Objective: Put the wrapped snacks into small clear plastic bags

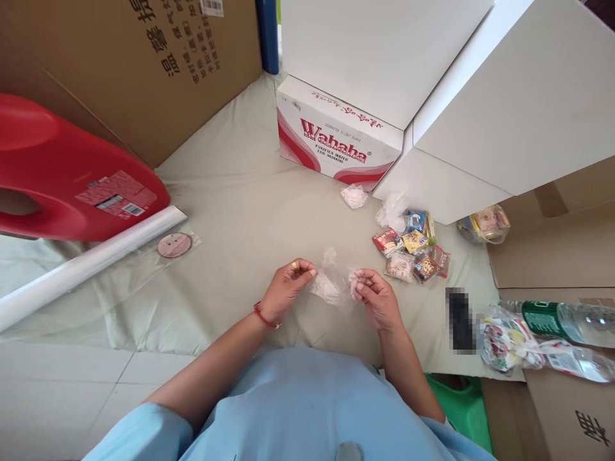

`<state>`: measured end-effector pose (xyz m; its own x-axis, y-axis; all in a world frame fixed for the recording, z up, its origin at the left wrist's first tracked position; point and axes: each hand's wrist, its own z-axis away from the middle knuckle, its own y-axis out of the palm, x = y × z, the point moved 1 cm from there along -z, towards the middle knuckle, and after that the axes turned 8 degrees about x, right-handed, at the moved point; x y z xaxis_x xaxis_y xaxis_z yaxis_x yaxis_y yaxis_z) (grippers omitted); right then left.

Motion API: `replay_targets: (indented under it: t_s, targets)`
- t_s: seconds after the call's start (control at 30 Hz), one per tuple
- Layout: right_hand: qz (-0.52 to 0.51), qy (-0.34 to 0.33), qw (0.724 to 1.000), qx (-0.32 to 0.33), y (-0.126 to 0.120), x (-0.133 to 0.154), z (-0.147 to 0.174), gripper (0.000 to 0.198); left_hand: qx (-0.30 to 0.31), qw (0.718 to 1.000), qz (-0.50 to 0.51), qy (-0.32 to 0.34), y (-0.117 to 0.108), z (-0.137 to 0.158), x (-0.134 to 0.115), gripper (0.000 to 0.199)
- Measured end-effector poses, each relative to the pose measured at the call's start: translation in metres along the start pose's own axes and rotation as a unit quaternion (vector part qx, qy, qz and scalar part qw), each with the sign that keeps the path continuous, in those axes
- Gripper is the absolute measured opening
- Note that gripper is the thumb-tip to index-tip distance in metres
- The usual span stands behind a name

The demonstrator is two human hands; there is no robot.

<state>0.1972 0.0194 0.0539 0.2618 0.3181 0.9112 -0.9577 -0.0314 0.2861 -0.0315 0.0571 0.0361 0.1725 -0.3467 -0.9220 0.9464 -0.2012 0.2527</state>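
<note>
Between my hands is a small clear plastic bag [330, 287] with something white in it, too blurred to name. My left hand [288, 288], with a ring and a red bracelet, pinches the bag's left edge between thumb and finger. On the other side my right hand [379, 298] is closed on the bag's bunched right part, where whitish bits show at the fingertips. To the right lie several small snack packets [413, 246] in coloured wrappers. Behind them sits a crumpled clear bag [393, 210], and a small white packet [354, 196] rests beside the Wahaha box.
A Wahaha carton [336, 137] and white boxes [461, 96] stand at the back. On the left are a red jug [72, 173], a white roll [96, 266] and a round pink item [174, 244]. Plastic bottles [567, 320] and a tied bag [504, 342] lie at right.
</note>
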Motion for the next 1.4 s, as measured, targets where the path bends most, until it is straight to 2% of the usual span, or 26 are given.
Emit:
replay_targets:
  t_s: [0.1,0.17,0.4,0.43,0.53,0.63,0.77,0.9,1.03,1.1,1.2,1.23,1.27,1.33,1.4]
  targets:
    - [0.044,-0.014,0.998,-0.052,-0.017,0.007,-0.001,0.041,-0.011,1.0,0.02,0.009,-0.013,0.002,-0.006,0.029]
    - [0.039,-0.017,0.998,-0.053,-0.022,0.009,0.0,0.041,-0.004,1.0,0.001,0.013,-0.015,0.004,-0.007,0.027]
    - [-0.023,0.002,0.999,0.023,-0.001,0.009,0.006,0.042,0.063,0.988,-0.133,0.04,0.02,-0.002,-0.008,0.058]
    - [-0.027,0.006,0.999,0.037,0.002,0.009,0.007,0.041,0.067,0.987,-0.143,0.038,0.024,-0.005,-0.008,0.056]
    - [-0.026,0.014,0.998,0.064,0.004,0.011,0.007,0.039,0.078,0.984,-0.148,0.053,0.027,-0.012,-0.009,0.033]
    - [0.0,-0.002,1.0,0.017,-0.008,0.013,0.004,0.041,0.069,0.987,-0.124,0.078,0.015,-0.012,-0.011,0.025]
    - [0.056,-0.035,0.995,-0.08,-0.029,0.019,0.003,0.042,0.041,0.997,-0.027,0.056,-0.012,-0.002,-0.015,0.019]
    - [0.077,-0.04,0.992,-0.089,-0.038,0.025,0.002,0.039,0.047,0.995,0.08,0.041,-0.03,0.008,-0.017,0.017]
    - [0.098,-0.058,0.991,-0.076,-0.036,0.024,-0.005,0.035,0.014,0.992,0.121,0.016,-0.032,0.012,-0.018,0.021]
    - [0.146,-0.092,0.979,-0.106,-0.034,0.023,-0.007,0.034,-0.009,0.994,0.105,-0.016,-0.031,0.012,-0.016,0.022]
    - [0.253,-0.169,0.937,-0.171,-0.025,0.023,-0.003,0.032,-0.024,0.997,0.057,-0.05,-0.029,0.011,-0.011,0.03]
    - [0.287,-0.19,0.925,-0.162,-0.019,0.023,0.001,0.027,-0.023,0.997,0.042,-0.053,-0.029,0.012,-0.009,0.033]
    - [0.319,-0.203,0.917,-0.123,-0.012,0.023,0.005,0.024,-0.018,0.998,0.028,-0.054,-0.029,0.012,-0.007,0.035]
    - [0.381,-0.208,0.901,0.019,0.006,0.019,0.012,0.027,0.0,0.999,0.007,-0.053,-0.029,0.012,-0.003,0.039]
    - [0.449,-0.194,0.859,0.152,0.023,0.011,0.015,0.042,0.02,0.998,-0.011,-0.052,-0.028,0.012,-0.002,0.043]
